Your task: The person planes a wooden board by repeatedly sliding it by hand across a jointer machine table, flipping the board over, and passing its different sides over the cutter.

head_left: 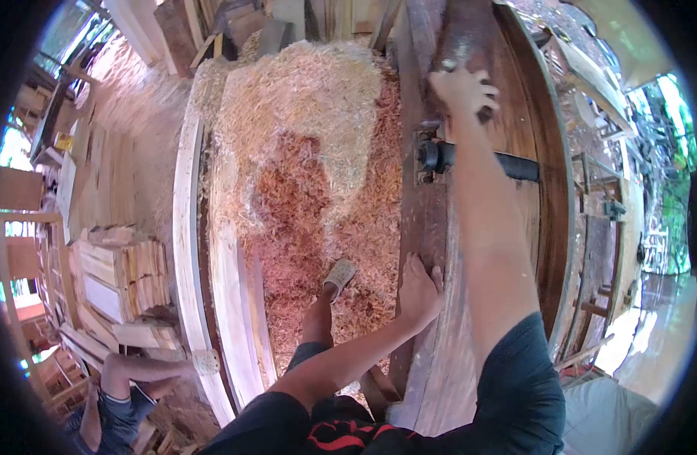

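Fingers (486, 91) apart on right hand (460, 89), over dark-brown wooden board (466, 30); left hand (421, 293) on brown timber bench (426, 220), cannot tell if grasping.

The shavings (303, 91) are pale straw on top, with rust-red patches lower down. The desk (426, 216) is dark brown with a purplish cast; the panel (511, 98) is warmer brown, streaked with darker grain. The bar (520, 167) is black. The beam (187, 205) is cream, the stacked boards (140, 273) cream and tan. The shirt (508, 387) is black with a red print (341, 436); the clog (340, 274) off-white with dark dots.
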Demonstrator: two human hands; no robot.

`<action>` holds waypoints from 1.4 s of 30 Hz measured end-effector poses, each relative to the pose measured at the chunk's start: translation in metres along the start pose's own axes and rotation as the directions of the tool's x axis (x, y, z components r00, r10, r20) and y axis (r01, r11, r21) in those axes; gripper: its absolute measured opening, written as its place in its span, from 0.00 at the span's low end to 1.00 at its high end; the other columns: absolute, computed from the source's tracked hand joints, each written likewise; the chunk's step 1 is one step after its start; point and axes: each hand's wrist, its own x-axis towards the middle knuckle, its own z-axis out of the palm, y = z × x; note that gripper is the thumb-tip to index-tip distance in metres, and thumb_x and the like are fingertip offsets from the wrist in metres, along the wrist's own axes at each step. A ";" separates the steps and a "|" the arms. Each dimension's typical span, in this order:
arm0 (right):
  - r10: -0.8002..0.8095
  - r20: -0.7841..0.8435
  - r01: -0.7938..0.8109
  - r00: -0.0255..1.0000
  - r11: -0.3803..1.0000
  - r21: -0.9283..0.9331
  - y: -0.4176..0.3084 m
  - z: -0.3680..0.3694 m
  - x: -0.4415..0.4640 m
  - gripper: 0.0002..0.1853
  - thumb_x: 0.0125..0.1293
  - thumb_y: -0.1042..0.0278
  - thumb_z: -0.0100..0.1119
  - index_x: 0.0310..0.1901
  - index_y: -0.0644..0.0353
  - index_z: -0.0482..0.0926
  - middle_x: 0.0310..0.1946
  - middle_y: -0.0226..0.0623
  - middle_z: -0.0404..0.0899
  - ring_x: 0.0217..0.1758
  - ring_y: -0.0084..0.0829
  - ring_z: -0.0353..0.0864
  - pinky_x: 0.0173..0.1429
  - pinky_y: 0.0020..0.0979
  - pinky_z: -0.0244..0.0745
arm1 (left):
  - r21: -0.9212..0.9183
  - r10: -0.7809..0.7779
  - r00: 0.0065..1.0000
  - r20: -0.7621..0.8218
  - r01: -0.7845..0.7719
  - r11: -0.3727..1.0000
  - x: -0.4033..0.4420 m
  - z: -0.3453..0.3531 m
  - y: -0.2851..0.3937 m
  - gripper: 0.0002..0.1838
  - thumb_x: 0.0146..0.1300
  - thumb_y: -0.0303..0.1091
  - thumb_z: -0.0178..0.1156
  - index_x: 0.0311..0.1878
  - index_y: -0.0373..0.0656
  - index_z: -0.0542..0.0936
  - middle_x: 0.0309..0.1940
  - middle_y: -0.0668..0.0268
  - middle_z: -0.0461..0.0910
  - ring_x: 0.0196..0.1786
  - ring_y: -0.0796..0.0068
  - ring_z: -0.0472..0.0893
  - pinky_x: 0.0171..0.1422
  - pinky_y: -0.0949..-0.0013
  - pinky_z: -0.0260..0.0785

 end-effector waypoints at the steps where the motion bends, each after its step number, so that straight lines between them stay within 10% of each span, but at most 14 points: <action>1: 0.019 0.001 -0.019 1.000 1.000 0.016 -0.016 0.001 -0.013 0.42 0.59 0.37 0.56 0.77 0.39 0.67 0.77 0.58 0.56 0.76 0.83 0.50 0.68 0.85 0.47 | 0.036 0.060 0.995 -0.080 -0.057 0.998 0.001 0.004 -0.002 0.31 0.77 0.42 0.51 0.69 0.21 0.62 0.67 0.29 0.68 0.68 0.35 0.72 0.71 0.46 0.69; 11: -0.005 0.074 0.001 0.997 0.999 0.049 0.004 -0.028 -0.216 0.47 0.60 0.35 0.62 0.79 0.39 0.60 0.79 0.61 0.50 0.77 0.83 0.45 0.66 0.85 0.51 | -0.528 0.222 0.923 0.314 -0.025 0.849 -0.011 -0.010 -0.064 0.26 0.79 0.43 0.50 0.66 0.27 0.68 0.56 0.35 0.78 0.59 0.40 0.80 0.62 0.44 0.72; 15: -0.073 0.116 0.063 0.991 0.994 0.086 0.097 -0.053 -0.318 0.46 0.59 0.37 0.65 0.79 0.33 0.61 0.81 0.57 0.50 0.80 0.79 0.42 0.68 0.85 0.48 | -0.357 -0.199 0.979 0.047 0.202 0.912 -0.027 -0.052 -0.111 0.20 0.79 0.43 0.50 0.57 0.34 0.75 0.45 0.40 0.84 0.49 0.41 0.84 0.55 0.43 0.72; 17: -0.115 0.182 0.098 0.977 0.990 0.102 0.159 -0.076 -0.381 0.46 0.58 0.38 0.66 0.79 0.32 0.62 0.82 0.54 0.48 0.81 0.78 0.40 0.70 0.84 0.47 | -0.148 -0.015 0.982 -0.190 -0.014 0.989 -0.036 -0.059 -0.136 0.18 0.79 0.41 0.50 0.56 0.34 0.77 0.47 0.39 0.84 0.50 0.37 0.83 0.55 0.43 0.73; 20: -0.199 0.046 0.190 0.979 0.970 0.151 0.277 -0.078 -0.497 0.45 0.49 0.40 0.70 0.74 0.30 0.71 0.80 0.55 0.53 0.79 0.79 0.45 0.70 0.82 0.47 | 0.046 0.155 0.985 -0.072 -0.152 0.987 -0.067 -0.100 -0.108 0.19 0.77 0.40 0.51 0.59 0.34 0.77 0.54 0.38 0.81 0.58 0.36 0.80 0.62 0.44 0.71; 22: -0.229 0.039 0.224 0.973 0.969 0.107 0.356 -0.092 -0.591 0.45 0.47 0.41 0.70 0.73 0.28 0.72 0.81 0.50 0.52 0.80 0.76 0.44 0.71 0.82 0.47 | 0.212 0.617 0.775 -0.137 -0.585 0.783 -0.068 -0.100 -0.116 0.20 0.76 0.39 0.53 0.61 0.33 0.78 0.62 0.39 0.77 0.66 0.37 0.75 0.72 0.46 0.66; 24: -0.211 0.147 0.195 0.966 0.974 0.120 0.426 -0.121 -0.692 0.45 0.46 0.40 0.71 0.72 0.27 0.74 0.81 0.46 0.53 0.81 0.72 0.45 0.72 0.81 0.47 | 0.394 0.795 0.595 -0.118 -0.707 0.587 -0.073 -0.099 -0.113 0.19 0.73 0.36 0.55 0.60 0.33 0.79 0.66 0.42 0.76 0.71 0.40 0.71 0.78 0.46 0.60; 28: -0.140 0.240 0.116 0.961 0.987 0.110 0.539 -0.170 -0.902 0.44 0.47 0.35 0.71 0.71 0.27 0.74 0.80 0.44 0.58 0.82 0.66 0.48 0.71 0.81 0.50 | 0.234 0.884 0.468 -0.014 -0.858 0.458 -0.141 -0.096 -0.086 0.20 0.69 0.35 0.57 0.60 0.36 0.79 0.70 0.48 0.74 0.74 0.44 0.69 0.79 0.45 0.57; 30: -0.092 0.186 0.065 0.978 0.987 0.148 0.582 -0.191 -1.000 0.46 0.52 0.32 0.70 0.72 0.46 0.74 0.73 0.54 0.68 0.77 0.64 0.62 0.70 0.69 0.63 | 0.049 0.869 0.495 0.025 -0.868 0.493 -0.213 -0.067 -0.091 0.20 0.67 0.35 0.58 0.60 0.38 0.80 0.70 0.51 0.74 0.75 0.46 0.68 0.81 0.42 0.52; 31: 0.184 0.090 -0.201 0.979 0.950 0.238 0.588 -0.195 -1.051 0.47 0.51 0.34 0.71 0.71 0.52 0.74 0.74 0.57 0.64 0.78 0.64 0.58 0.74 0.66 0.58 | 0.140 0.888 0.444 0.120 -0.893 0.428 -0.256 -0.060 -0.097 0.21 0.67 0.36 0.58 0.60 0.40 0.80 0.71 0.54 0.74 0.76 0.48 0.67 0.82 0.40 0.48; 34: 0.862 -0.163 -0.858 0.480 0.500 0.118 0.612 -0.169 -1.170 0.46 0.58 0.42 0.74 0.68 0.70 0.71 0.71 0.67 0.64 0.76 0.60 0.62 0.77 0.55 0.59 | 0.225 0.828 0.462 0.317 -0.885 0.408 -0.377 -0.028 -0.106 0.23 0.66 0.40 0.60 0.63 0.44 0.79 0.73 0.60 0.72 0.79 0.54 0.64 0.82 0.34 0.37; 37: 0.999 0.015 -0.834 0.034 0.020 0.551 0.681 -0.090 -1.281 0.37 0.65 0.52 0.73 0.66 0.72 0.73 0.63 0.61 0.76 0.67 0.50 0.76 0.71 0.46 0.70 | 0.196 0.814 0.420 0.402 -0.908 0.371 -0.433 0.016 -0.099 0.27 0.66 0.41 0.60 0.68 0.44 0.75 0.77 0.63 0.68 0.80 0.56 0.62 0.82 0.35 0.41; 42: 0.980 0.154 -0.731 0.126 -0.013 0.682 0.700 -0.112 -1.238 0.30 0.68 0.59 0.72 0.61 0.75 0.77 0.52 0.50 0.84 0.54 0.38 0.83 0.61 0.38 0.77 | 0.271 0.832 0.389 0.396 -0.915 0.299 -0.420 0.096 -0.065 0.28 0.69 0.42 0.57 0.71 0.44 0.75 0.78 0.64 0.67 0.82 0.58 0.60 0.83 0.36 0.41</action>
